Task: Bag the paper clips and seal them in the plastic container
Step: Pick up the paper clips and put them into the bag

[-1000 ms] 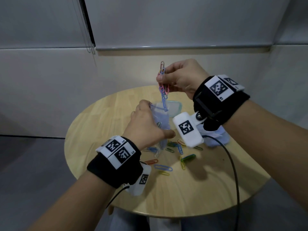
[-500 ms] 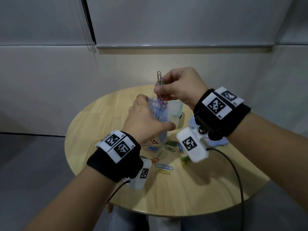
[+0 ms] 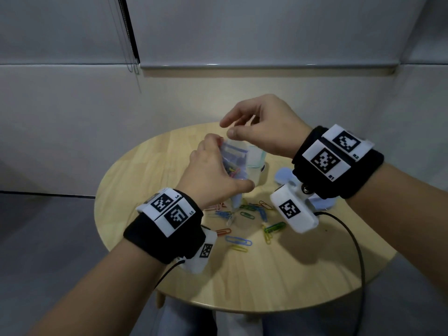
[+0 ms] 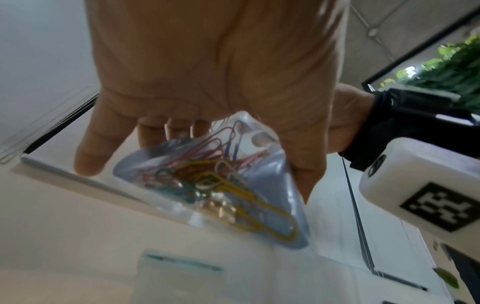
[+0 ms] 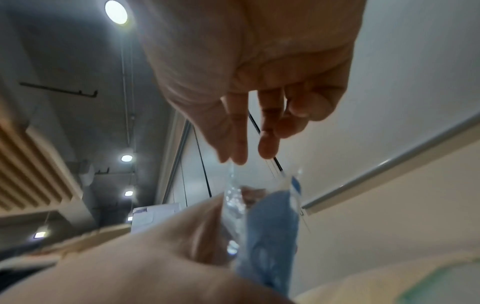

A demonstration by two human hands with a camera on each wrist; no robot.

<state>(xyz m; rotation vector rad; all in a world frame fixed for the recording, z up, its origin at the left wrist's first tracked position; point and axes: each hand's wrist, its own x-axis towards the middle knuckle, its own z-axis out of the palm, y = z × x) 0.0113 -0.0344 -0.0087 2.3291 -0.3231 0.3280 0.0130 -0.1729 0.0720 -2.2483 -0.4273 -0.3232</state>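
Observation:
My left hand (image 3: 215, 170) grips a clear zip bag (image 3: 234, 161) with a blue strip, held upright above the table. Several coloured paper clips (image 4: 207, 179) lie inside the bag. The left thumb and fingers (image 4: 88, 152) wrap round its sides. My right hand (image 3: 226, 129) hovers just over the bag's mouth. Its fingers (image 5: 267, 144) are straight and hold nothing. Several loose paper clips (image 3: 244, 212) lie on the round wooden table (image 3: 291, 275) below the hands. The clear plastic container (image 3: 257, 161) stands behind the bag, partly hidden by it.
A light blue lid (image 3: 283, 177) lies on the table to the right of the container, partly under my right wrist. A black cable (image 3: 356, 251) runs from the right wrist camera across the table's right side. Grey walls stand close behind the table.
My right hand came down with a bunch of clips to the bag's mouth and let them go; the clips now lie inside the bag. The left hand kept hold of the bag.

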